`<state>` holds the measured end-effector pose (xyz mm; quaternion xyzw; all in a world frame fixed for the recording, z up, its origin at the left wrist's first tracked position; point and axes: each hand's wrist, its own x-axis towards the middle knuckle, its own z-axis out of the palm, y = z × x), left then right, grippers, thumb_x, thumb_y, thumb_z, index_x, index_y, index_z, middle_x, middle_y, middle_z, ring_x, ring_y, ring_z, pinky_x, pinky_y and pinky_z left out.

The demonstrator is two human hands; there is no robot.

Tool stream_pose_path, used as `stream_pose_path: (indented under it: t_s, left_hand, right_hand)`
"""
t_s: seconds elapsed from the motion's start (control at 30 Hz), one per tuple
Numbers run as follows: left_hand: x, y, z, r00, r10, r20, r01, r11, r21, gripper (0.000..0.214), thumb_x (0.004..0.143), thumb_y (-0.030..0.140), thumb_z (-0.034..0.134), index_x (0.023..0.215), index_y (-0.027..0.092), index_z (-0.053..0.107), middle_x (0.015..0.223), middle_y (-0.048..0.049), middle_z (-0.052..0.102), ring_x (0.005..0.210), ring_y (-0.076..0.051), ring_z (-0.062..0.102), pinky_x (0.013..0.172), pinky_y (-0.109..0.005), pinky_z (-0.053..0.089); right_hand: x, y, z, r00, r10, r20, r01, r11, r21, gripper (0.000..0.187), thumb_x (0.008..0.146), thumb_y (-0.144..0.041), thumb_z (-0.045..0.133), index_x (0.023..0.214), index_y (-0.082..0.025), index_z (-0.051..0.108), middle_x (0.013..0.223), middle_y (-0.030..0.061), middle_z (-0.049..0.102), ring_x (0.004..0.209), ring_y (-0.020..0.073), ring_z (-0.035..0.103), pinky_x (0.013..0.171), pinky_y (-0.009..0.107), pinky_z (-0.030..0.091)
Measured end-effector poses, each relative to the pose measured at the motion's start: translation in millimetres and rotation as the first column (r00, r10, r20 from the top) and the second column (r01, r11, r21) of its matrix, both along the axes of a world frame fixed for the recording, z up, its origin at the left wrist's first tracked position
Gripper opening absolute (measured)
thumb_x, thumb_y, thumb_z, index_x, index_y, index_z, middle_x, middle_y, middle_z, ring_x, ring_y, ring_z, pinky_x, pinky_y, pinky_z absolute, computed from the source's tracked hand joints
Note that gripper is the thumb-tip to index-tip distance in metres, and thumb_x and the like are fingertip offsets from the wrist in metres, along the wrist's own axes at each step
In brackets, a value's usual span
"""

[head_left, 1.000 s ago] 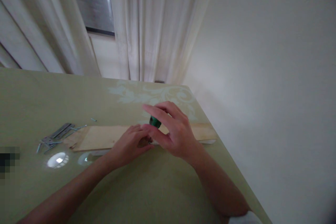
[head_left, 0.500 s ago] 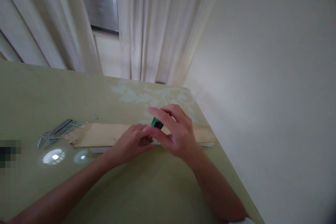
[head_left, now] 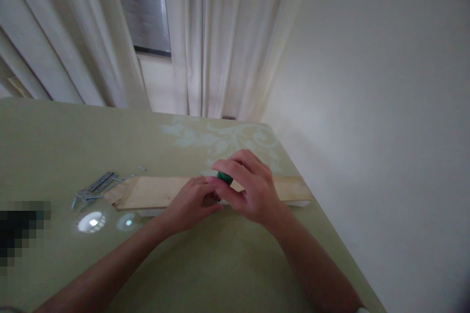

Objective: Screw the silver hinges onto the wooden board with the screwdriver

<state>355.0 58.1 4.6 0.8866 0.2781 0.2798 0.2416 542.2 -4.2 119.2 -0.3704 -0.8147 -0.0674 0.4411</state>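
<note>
A pale wooden board (head_left: 154, 191) lies lengthwise across the table, with a white piece showing under its near edge. Over the board's middle, my right hand (head_left: 249, 188) has its thumb and fingers closed around the green handle of a screwdriver (head_left: 224, 178), held roughly upright; its shaft is hidden. My left hand (head_left: 193, 203) rests on the board just left of it, fingers curled inward close to the tool's lower end. Whatever those fingers pinch is too small and covered to make out.
Metal hinges (head_left: 101, 183) and several loose screws (head_left: 88, 199) lie by the board's left end, with a single screw (head_left: 142, 168) farther back. The table's right edge (head_left: 326, 212) runs close to the board, beside a white wall. Curtains (head_left: 235, 49) hang behind the table.
The whole view has shifted slightly, so things appear farther right and lower. My right hand's fingers have closed more over the green handle, which tilts differently. My left hand stays on the board.
</note>
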Motion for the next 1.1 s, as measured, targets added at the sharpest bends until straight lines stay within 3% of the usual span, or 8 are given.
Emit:
stream_pose_path:
  t_s: [0.13,0.23,0.33,0.57,0.67,0.83,1.0,1.1]
  left_hand:
    - [0,-1,6.8,1.000,-0.003,-0.017,0.002,1.000,-0.008,0.013,0.092,0.027,0.077,0.084,0.019,0.068,0.084,-0.0010,0.069,0.082,-0.019,0.060,0.074,-0.031,0.040]
    - [0,-2,7.8,1.000,-0.010,-0.019,0.010,1.000,-0.010,0.015,0.090,0.028,0.079,0.085,0.019,0.069,0.085,-0.0013,0.070,0.083,-0.020,0.061,0.075,-0.031,0.040]
    - [1,-2,5.8,1.000,0.005,-0.018,-0.005,1.000,-0.013,0.018,0.087,0.024,0.080,0.080,0.019,0.065,0.082,-0.0004,0.068,0.079,-0.019,0.059,0.072,-0.031,0.037]
    - [0,-1,6.6,1.000,-0.013,-0.016,0.013,1.000,0.000,0.021,0.091,0.029,0.078,0.081,0.019,0.063,0.083,-0.0011,0.068,0.081,-0.019,0.059,0.073,-0.031,0.038]
    - [0,0,4.4,1.000,-0.016,-0.026,0.016,1.000,-0.002,0.019,0.091,0.032,0.078,0.084,0.020,0.067,0.085,-0.0019,0.069,0.084,-0.020,0.060,0.075,-0.031,0.040]
    - [0,1,0.3,0.999,-0.001,-0.036,0.000,1.000,-0.017,0.022,0.092,0.034,0.079,0.082,0.019,0.067,0.081,-0.0005,0.067,0.080,-0.019,0.058,0.072,-0.031,0.038]
    - [-2,-1,7.5,0.998,-0.002,-0.064,-0.001,0.999,-0.048,0.016,0.090,0.028,0.082,0.086,0.019,0.070,0.086,-0.0009,0.068,0.085,-0.020,0.061,0.076,-0.031,0.041]
    - [-2,-1,9.3,0.997,-0.008,-0.073,0.005,0.999,-0.045,0.014,0.090,0.027,0.083,0.089,0.020,0.071,0.091,-0.0017,0.070,0.090,-0.021,0.063,0.080,-0.031,0.042]
  right_hand:
    - [17,-13,13.0,0.983,0.179,-0.047,-0.185,0.954,-0.235,0.042,0.106,-0.015,0.057,0.147,-0.023,0.061,0.138,0.0097,0.071,0.126,0.0212,0.067,0.110,0.038,0.054]
    - [16,-9,4.5,0.970,0.206,-0.131,-0.230,0.949,-0.215,0.039,0.104,-0.019,0.066,0.142,-0.028,0.064,0.116,0.0048,0.074,0.106,0.0182,0.069,0.095,0.034,0.059]
    - [4,1,-6.8,0.977,0.067,-0.201,-0.078,0.996,-0.050,0.023,0.098,-0.027,0.078,0.121,-0.026,0.073,0.093,0.0023,0.065,0.085,0.0172,0.064,0.078,0.032,0.058]
    - [15,-15,15.3,0.993,0.116,-0.026,-0.119,0.962,-0.245,0.043,0.106,-0.018,0.060,0.148,-0.027,0.058,0.137,0.0083,0.071,0.126,0.0208,0.067,0.110,0.038,0.054]
    - [19,-16,9.1,0.984,0.166,-0.058,-0.176,0.951,-0.253,0.040,0.106,-0.021,0.066,0.145,-0.030,0.061,0.119,0.0048,0.074,0.110,0.0185,0.070,0.097,0.035,0.058]
    - [3,3,-11.1,0.988,0.036,-0.150,-0.044,0.998,-0.047,0.018,0.102,-0.030,0.073,0.119,-0.025,0.073,0.096,0.0047,0.064,0.088,0.0187,0.063,0.079,0.033,0.058]
    - [21,1,14.7,0.983,0.166,-0.080,-0.183,0.936,-0.302,0.030,0.106,-0.024,0.066,0.135,-0.027,0.068,0.132,0.0067,0.073,0.122,0.0199,0.068,0.107,0.037,0.054]
    - [33,-7,22.9,0.967,0.226,-0.120,-0.256,0.881,-0.399,0.029,0.107,-0.023,0.066,0.135,-0.029,0.068,0.121,0.0022,0.078,0.113,0.0166,0.072,0.103,0.033,0.056]
